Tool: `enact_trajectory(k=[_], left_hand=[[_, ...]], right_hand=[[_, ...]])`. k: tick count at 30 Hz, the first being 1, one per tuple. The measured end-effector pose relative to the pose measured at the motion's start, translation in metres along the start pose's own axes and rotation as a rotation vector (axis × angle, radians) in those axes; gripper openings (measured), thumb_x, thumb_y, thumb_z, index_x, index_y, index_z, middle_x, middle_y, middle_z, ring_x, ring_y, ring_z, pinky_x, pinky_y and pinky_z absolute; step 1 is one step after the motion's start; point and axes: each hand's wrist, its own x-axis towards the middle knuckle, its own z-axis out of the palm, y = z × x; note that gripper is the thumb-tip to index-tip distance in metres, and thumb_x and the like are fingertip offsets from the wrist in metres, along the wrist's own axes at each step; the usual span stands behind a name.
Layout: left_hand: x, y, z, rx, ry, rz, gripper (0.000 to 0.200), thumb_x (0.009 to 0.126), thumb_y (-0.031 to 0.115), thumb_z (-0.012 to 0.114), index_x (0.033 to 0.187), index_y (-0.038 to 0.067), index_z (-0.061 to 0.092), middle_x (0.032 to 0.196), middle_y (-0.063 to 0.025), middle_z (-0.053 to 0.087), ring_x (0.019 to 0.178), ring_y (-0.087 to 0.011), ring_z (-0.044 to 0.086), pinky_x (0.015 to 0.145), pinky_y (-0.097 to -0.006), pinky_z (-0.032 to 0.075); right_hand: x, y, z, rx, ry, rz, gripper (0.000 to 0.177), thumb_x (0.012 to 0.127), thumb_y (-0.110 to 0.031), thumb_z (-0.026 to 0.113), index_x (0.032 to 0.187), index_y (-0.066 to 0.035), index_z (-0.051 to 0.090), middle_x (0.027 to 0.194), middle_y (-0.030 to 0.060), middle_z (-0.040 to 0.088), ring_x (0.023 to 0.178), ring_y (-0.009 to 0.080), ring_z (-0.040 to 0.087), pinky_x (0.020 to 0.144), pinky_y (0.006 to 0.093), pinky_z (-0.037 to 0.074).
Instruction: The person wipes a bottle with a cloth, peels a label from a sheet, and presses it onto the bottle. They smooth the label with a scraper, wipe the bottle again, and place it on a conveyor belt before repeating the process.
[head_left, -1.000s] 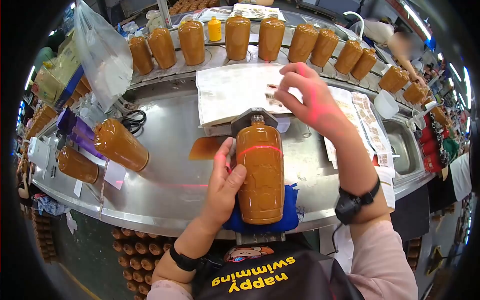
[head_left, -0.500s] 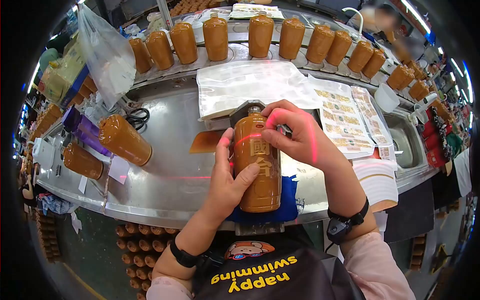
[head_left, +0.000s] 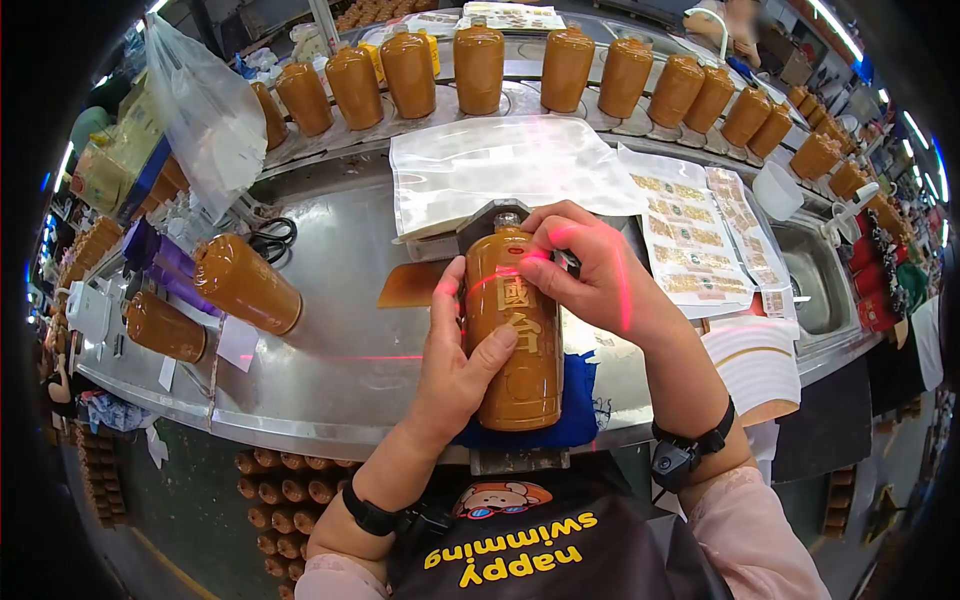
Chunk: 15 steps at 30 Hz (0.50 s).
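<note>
A glossy brown bottle [head_left: 520, 385] with gold characters and a small red oval mark lies in front of me, its clear neck pointing away. My left hand [head_left: 460, 355] grips its left side, thumb across the front. At the upper right shoulder, my right hand [head_left: 585, 265] is bent with thumb and forefinger drawn together against the bottle near the red mark; whatever they may pinch is too small to make out. A blue cloth [head_left: 580, 400] lies under the bottle's base, and a dark holder [head_left: 478, 228] sits behind its neck. Red laser lines cross the bottle and right hand.
Two brown bottles [head_left: 247, 285] lean at the left beside a purple object [head_left: 170, 265]. Sheets of gold labels [head_left: 690, 235] and a white plastic sheet [head_left: 510, 170] lie beyond my hands. Further back, a conveyor [head_left: 520, 100] carries several bottles. A sink [head_left: 820, 285] is at right.
The bottles on the conveyor have shifted to the right. My hands keep nearly the same hold on the bottle, with only slight movement of the right fingers.
</note>
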Motion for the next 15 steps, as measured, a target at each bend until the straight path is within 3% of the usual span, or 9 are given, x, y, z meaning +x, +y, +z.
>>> enact_trajectory(k=[3,6,9,15], left_hand=[[-0.0005,0.0008,0.0001,0.007,-0.003,0.007,0.079,0.094,0.022,0.063,0.150,-0.004,0.013,0.140,-0.0188,0.039,0.129,-0.0231,0.043,0.107,-0.0357,0.038],[-0.0005,-0.0001,0.0002,0.012,0.009,0.022,0.079,0.094,0.022,0.063,0.150,-0.004,0.013,0.140,-0.0188,0.039,0.128,-0.0229,0.043,0.107,-0.0355,0.038],[-0.0004,-0.0004,-0.0013,-0.056,0.001,0.001,0.078,0.095,0.023,0.063,0.150,-0.004,0.013,0.139,-0.0187,0.040,0.127,-0.0225,0.044,0.106,-0.0351,0.039],[-0.0006,0.0011,0.0000,-0.002,-0.017,0.014,0.079,0.095,0.022,0.062,0.150,-0.003,0.012,0.138,-0.0189,0.041,0.126,-0.0224,0.047,0.104,-0.0351,0.042]], right_hand=[[0.0010,-0.0019,0.0011,0.034,0.030,-0.002,0.022,0.083,-0.014,0.071,0.086,0.006,0.061,0.103,0.0201,0.062,0.092,0.0360,0.063,0.079,0.0395,0.052],[0.0016,-0.0001,0.0016,0.025,0.038,-0.002,0.022,0.083,-0.014,0.071,0.087,0.006,0.061,0.102,0.0202,0.062,0.092,0.0366,0.062,0.079,0.0398,0.051],[0.0010,-0.0007,-0.0002,-0.005,-0.003,0.024,0.018,0.087,-0.015,0.070,0.088,0.001,0.061,0.110,0.0143,0.062,0.093,0.0241,0.063,0.079,0.0336,0.050],[0.0002,-0.0016,-0.0004,-0.015,-0.003,0.024,0.018,0.087,-0.013,0.070,0.088,0.002,0.061,0.109,0.0148,0.062,0.095,0.0252,0.063,0.079,0.0335,0.051]])
